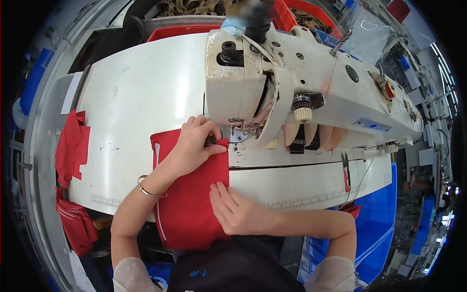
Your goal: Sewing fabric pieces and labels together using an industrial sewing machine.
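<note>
A red fabric piece [187, 204] with white strips along its left side lies on the white sewing table [141, 87] and hangs over the front edge. My left hand [197, 141] pinches a small fold at the fabric's far right corner, close beside the needle area of the white sewing machine [311, 68]. A bangle circles my left wrist. My right hand [233, 209] rests flat on the fabric's right edge nearer to me, fingers stretched out together. The needle tip itself is too small to make out.
Red fabric scraps [73, 146] lie at the table's left edge, with more red pieces [77, 224] hanging below. Red-handled thread snips [346, 173] lie to the right. Blue bins [379, 233] stand below right; a red crate [301, 14] stands behind the machine.
</note>
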Demonstrator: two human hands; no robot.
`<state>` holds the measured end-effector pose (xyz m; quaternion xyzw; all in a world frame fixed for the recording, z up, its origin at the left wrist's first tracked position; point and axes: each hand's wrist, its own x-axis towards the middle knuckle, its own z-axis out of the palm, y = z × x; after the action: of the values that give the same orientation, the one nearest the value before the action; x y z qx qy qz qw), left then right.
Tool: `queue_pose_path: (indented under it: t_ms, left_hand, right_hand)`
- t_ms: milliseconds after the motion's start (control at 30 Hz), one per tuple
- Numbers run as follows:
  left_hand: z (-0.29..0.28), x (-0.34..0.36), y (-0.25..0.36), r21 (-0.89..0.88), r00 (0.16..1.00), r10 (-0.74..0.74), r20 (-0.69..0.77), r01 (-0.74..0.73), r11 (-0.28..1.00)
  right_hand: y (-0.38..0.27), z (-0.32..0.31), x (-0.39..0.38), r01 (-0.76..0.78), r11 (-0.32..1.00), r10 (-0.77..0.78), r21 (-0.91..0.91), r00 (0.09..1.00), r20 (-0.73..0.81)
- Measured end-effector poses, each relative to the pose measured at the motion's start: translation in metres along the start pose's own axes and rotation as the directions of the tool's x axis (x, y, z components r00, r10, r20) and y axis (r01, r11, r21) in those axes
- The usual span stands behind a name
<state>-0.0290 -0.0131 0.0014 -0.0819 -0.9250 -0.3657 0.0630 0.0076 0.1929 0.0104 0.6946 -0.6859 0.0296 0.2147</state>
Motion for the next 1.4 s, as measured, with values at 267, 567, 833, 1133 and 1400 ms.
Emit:
queue_pose_path:
  t_ms: [267, 567, 833, 1133, 1400]
  left_hand:
    - [0.006, -0.005, 0.012, -0.425, 0.984, -0.11, 0.137, 0.159, 0.891]
    - [0.002, -0.001, 0.023, -0.58, 0.941, -0.299, 0.155, 0.332, 0.744]
    - [-0.004, 0.001, 0.028, -0.594, 0.928, -0.323, 0.186, 0.368, 0.715]
    - [-0.004, 0.001, 0.024, -0.578, 0.94, -0.288, 0.183, 0.34, 0.742]
    - [-0.006, 0.003, 0.028, -0.583, 0.927, -0.31, 0.212, 0.375, 0.721]
  right_hand:
    - [0.062, 0.02, -0.019, -0.033, 0.998, 0.04, 0.058, 0.991, -0.131]
    - [0.065, 0.018, -0.022, -0.046, 0.998, 0.049, 0.036, 0.994, -0.098]
    - [0.067, 0.017, -0.021, -0.063, 0.996, 0.068, 0.061, 0.994, -0.082]
    - [0.066, 0.016, -0.021, -0.075, 0.994, 0.081, 0.076, 0.993, -0.081]
    - [0.066, 0.017, -0.022, -0.075, 0.995, 0.08, 0.069, 0.994, -0.075]
